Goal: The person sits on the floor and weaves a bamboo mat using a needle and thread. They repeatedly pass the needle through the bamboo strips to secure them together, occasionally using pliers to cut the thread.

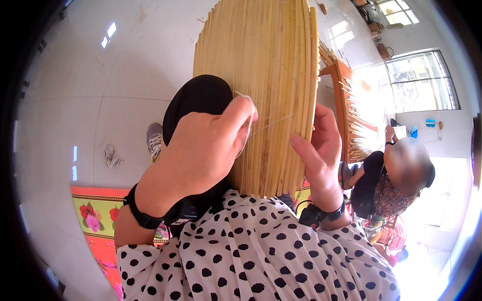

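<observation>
A long mat of pale yellow straw-like stalks (256,55), laid side by side, lies over my lap and reaches away from me. Above its left part, my left hand (193,145) is closed in a pinch on a thin white thread (271,124). The thread hangs in a loop by the fingers and runs to the right across the stalks. At the mat's right edge, my right hand (324,155) grips the border stalks, thumb on top and the other fingers partly hidden behind the edge.
A brown wooden table (341,100) with loose stalks (362,130) stands to the right. Beyond it sits another person (386,195). A floral red and green cloth (98,215) lies at lower left, near a crumpled whitish scrap (112,156) on the tiled floor (70,125).
</observation>
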`<state>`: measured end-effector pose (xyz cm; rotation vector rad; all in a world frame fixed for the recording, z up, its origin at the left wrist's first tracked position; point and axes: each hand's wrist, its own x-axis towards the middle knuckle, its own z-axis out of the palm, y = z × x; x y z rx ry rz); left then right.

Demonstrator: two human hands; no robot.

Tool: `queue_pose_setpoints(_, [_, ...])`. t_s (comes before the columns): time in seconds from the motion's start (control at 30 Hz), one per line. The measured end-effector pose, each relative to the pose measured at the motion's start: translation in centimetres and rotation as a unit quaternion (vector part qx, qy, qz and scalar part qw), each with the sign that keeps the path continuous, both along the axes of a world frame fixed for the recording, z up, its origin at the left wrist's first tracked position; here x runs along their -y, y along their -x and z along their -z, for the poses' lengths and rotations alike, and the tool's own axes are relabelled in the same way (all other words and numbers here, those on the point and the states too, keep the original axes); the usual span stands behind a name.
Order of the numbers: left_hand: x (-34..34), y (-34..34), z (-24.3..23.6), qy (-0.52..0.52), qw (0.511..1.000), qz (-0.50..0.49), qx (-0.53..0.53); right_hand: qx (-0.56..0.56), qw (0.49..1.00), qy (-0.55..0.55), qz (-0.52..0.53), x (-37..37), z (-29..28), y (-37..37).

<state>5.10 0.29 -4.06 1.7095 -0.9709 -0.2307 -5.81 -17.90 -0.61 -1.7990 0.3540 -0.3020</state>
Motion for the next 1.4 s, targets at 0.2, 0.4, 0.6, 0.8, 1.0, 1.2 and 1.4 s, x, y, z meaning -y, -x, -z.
queue_pose_setpoints(0.2, [1.5,-1.0,0.5,0.104,0.992,-0.059,0.041,0.006,1.000,-0.008,-0.002,-0.2,0.0,0.0])
queue_pose_setpoints(0.4, [1.7,-1.1,0.9,0.053,0.994,-0.054,0.078,0.005,1.000,-0.027,-0.005,-0.1,-0.1,-0.2])
queue_pose_setpoints(0.6, [1.0,-1.1,0.6,0.040,0.994,-0.042,0.090,0.017,0.999,-0.025,-0.015,0.0,0.1,-0.3])
queue_pose_setpoints(0.8, [0.9,-1.4,0.2,0.036,0.994,-0.036,0.097,0.007,0.999,-0.035,-0.010,0.1,0.0,-0.2])
queue_pose_setpoints(1.0, [0.8,-1.4,0.1,0.025,0.991,-0.027,0.127,0.001,0.999,-0.042,-0.006,0.0,0.0,-0.2])
queue_pose_setpoints(1.2, [0.8,-1.5,0.0,0.029,0.991,-0.021,0.130,0.006,0.999,-0.036,-0.013,0.2,0.2,-0.2])
queue_pose_setpoints(1.4, [0.9,-1.4,-0.1,0.030,0.991,-0.020,0.131,0.005,0.999,-0.040,-0.012,0.2,0.1,-0.2])
